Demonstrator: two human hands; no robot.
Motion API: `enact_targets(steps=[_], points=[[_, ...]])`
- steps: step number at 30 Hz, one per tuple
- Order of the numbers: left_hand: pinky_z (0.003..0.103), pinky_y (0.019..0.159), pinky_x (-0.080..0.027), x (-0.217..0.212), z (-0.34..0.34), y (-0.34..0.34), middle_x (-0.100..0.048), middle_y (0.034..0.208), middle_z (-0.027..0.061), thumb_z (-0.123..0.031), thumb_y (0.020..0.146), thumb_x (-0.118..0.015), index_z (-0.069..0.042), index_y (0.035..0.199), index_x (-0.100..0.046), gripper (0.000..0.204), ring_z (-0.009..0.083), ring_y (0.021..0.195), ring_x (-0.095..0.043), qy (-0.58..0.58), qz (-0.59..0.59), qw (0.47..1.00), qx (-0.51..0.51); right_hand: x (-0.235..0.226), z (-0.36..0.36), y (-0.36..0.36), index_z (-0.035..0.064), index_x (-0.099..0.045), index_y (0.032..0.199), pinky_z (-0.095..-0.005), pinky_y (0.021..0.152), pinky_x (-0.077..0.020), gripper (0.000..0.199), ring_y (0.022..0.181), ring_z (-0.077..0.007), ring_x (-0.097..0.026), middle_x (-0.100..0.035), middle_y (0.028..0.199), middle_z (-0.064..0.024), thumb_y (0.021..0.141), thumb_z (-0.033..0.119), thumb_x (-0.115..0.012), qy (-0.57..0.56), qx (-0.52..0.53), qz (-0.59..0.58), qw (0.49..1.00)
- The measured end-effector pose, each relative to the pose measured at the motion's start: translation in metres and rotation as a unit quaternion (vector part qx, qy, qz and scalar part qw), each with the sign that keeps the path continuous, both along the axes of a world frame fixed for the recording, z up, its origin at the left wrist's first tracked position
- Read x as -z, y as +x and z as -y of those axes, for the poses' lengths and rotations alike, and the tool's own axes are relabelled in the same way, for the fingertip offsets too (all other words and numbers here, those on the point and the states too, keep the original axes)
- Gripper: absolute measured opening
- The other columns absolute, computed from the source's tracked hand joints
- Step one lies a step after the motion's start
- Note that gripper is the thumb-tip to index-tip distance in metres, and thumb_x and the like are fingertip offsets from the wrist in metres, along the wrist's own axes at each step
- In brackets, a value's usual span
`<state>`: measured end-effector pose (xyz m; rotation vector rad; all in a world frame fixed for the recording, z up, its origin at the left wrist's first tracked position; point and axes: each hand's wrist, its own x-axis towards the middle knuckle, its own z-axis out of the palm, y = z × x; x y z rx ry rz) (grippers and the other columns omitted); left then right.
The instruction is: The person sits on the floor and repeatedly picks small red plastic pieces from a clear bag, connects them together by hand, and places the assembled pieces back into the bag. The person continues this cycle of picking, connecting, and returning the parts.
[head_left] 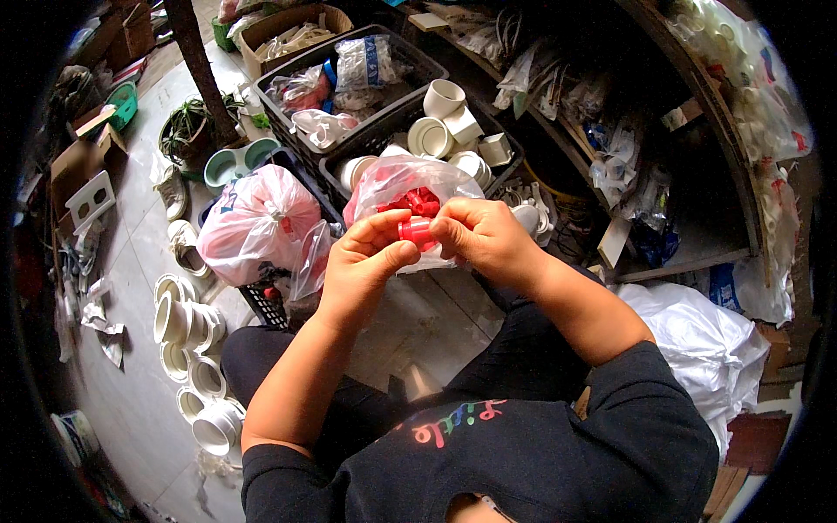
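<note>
Between my hands is a small red plastic pipe fitting (417, 232), held at chest height above an opened clear bag (449, 179). My left hand (373, 247) pinches it from the left with thumb and fingers. From the right, my right hand (479, 234) closes on its other end, the fingertips partly hidden. More red fittings (422, 202) lie in the bag just behind my fingers. To the left, a tied bag (266, 222) shows pinkish contents through its plastic.
Behind the bag stand dark crates, one with white pipe fittings (430, 138), one with bagged parts (362, 74). White pipe pieces (187, 322) line the tiled floor at left. A wooden shelf (697, 261) and a white sack (697, 340) are at right.
</note>
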<state>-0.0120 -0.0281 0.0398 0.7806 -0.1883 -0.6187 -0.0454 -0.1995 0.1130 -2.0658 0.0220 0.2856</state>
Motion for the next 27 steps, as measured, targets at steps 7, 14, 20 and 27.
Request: enact_targets(steps=[7, 14, 20, 27], points=[[0.025, 0.07, -0.046, 0.006, 0.003, 0.003, -0.06, 0.093, 0.0072, -0.007, 0.079, -0.06, -0.001, 0.108, -0.053, 0.031, 0.0131, 0.077, -0.057, -0.005, -0.026, 1.0, 0.0, 0.014, 0.002, -0.002, 0.0063, -0.052, 0.11, -0.0225, 0.064, -0.0446, 0.041, 0.077, -0.0085, -0.055, -0.059, 0.084, -0.004, 0.072, 0.005, -0.067, 0.042, -0.003, 0.181, 0.983], [0.026, 0.071, -0.046, 0.004, -0.001, 0.002, -0.06, 0.094, 0.0085, -0.005, 0.08, -0.059, 0.0, 0.11, -0.052, 0.031, 0.0144, 0.079, -0.057, 0.009, -0.007, 1.0, 0.0, 0.003, 0.005, -0.001, 0.0043, -0.055, 0.102, -0.027, 0.066, -0.0466, 0.034, 0.073, -0.0151, -0.059, -0.061, 0.082, -0.0098, 0.072, 0.016, -0.067, -0.038, -0.016, 0.062, 0.997], [0.026, 0.068, -0.047, 0.005, 0.001, 0.003, -0.059, 0.098, 0.0096, -0.01, 0.082, -0.058, -0.001, 0.105, -0.054, 0.026, 0.0163, 0.081, -0.058, 0.0, -0.015, 1.0, 0.003, -0.004, 0.0, -0.002, 0.0053, -0.052, 0.109, -0.034, 0.079, -0.0446, 0.037, 0.089, -0.0266, -0.057, -0.057, 0.097, -0.0147, 0.074, 0.008, -0.062, -0.054, -0.064, 0.249, 0.965], [0.025, 0.064, -0.047, -0.005, -0.001, -0.003, -0.061, 0.087, 0.0104, -0.006, 0.08, -0.058, 0.003, 0.103, -0.054, 0.025, 0.0155, 0.07, -0.058, 0.01, -0.031, 0.999, -0.005, -0.012, -0.007, -0.007, 0.0034, -0.058, 0.089, -0.0328, 0.07, -0.0451, 0.02, 0.077, -0.0234, -0.058, -0.059, 0.082, -0.0108, 0.079, 0.021, -0.06, -0.114, -0.054, 0.234, 0.964]])
